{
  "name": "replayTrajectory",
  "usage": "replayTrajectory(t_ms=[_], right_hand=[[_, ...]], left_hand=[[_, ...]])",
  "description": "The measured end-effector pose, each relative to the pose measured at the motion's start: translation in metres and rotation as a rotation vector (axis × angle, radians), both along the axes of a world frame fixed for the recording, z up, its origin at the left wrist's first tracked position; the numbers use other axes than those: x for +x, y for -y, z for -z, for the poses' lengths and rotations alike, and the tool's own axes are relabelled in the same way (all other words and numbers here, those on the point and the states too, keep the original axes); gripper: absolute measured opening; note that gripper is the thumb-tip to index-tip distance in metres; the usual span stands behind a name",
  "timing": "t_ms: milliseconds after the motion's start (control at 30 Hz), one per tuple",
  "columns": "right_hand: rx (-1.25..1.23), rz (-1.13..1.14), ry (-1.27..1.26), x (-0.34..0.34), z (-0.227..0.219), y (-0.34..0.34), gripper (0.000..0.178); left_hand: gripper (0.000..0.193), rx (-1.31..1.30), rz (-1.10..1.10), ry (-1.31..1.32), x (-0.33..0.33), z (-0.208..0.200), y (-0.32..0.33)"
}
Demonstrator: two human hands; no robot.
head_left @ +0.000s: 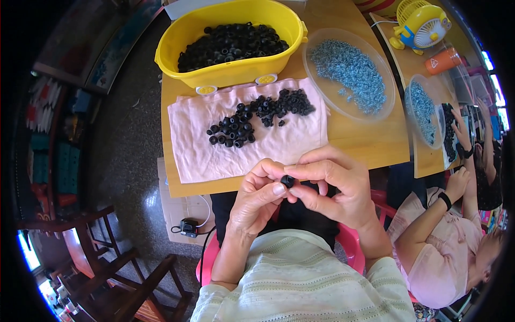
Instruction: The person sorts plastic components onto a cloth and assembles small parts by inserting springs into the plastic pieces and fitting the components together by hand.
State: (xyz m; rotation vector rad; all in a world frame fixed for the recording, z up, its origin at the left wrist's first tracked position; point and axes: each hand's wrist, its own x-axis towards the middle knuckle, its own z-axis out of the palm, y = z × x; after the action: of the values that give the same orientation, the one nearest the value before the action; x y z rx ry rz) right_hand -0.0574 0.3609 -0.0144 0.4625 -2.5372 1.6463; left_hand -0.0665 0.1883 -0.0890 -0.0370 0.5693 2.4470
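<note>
Piece (288,181), small and black, held just below and right of frame centre.
Left hand (256,190) and right hand (342,185) both pinch it between thumb and finger; similar black pieces (234,129) lie on pink cloth (197,155) at upper middle.

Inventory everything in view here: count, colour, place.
Tabletops: two, tan, centre and right
Tub: one, yellow, top centre
Cloth: one, pink, in front of tub
Loose parts: many, black, in tub, on cloth
Trays: two, clear, right of cloth
Small pieces: many, blue, on trays
Fan: one, yellow, upper right
Cup: one, orange, below fan
Wooden chairs: unclear count, brown, lower left
Co-worker: at least one, pink top, right
Held part: one, black, centre
Left hand, right hand: one each, pinching held part
</note>
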Motion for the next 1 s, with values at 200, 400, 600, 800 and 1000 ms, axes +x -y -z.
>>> replayTrajectory(t_ms=[200,400,600,800,1000], right_hand=[[0.141,0.08,-0.309,0.001,0.012,0.006,0.036],[0.197,0.113,-0.435,0.001,0.013,0.004,0.038],[0.136,0.086,-0.347,0.003,0.008,0.003,0.043],[0.12,0.05,-0.212,0.003,0.002,0.001,0.04],[0.116,0.05,-0.192,0.002,-0.002,-0.001,0.037]], left_hand=[[0.01,0.215,0.068,0.123,0.004,-0.009,-0.009],[0.007,0.172,0.044,0.162,0.007,-0.014,-0.012],[0.007,0.128,-0.002,0.15,0.01,-0.016,-0.016],[0.008,0.125,-0.001,0.122,0.007,-0.018,-0.015],[0.01,0.187,-0.007,0.163,0.008,-0.012,-0.017]])
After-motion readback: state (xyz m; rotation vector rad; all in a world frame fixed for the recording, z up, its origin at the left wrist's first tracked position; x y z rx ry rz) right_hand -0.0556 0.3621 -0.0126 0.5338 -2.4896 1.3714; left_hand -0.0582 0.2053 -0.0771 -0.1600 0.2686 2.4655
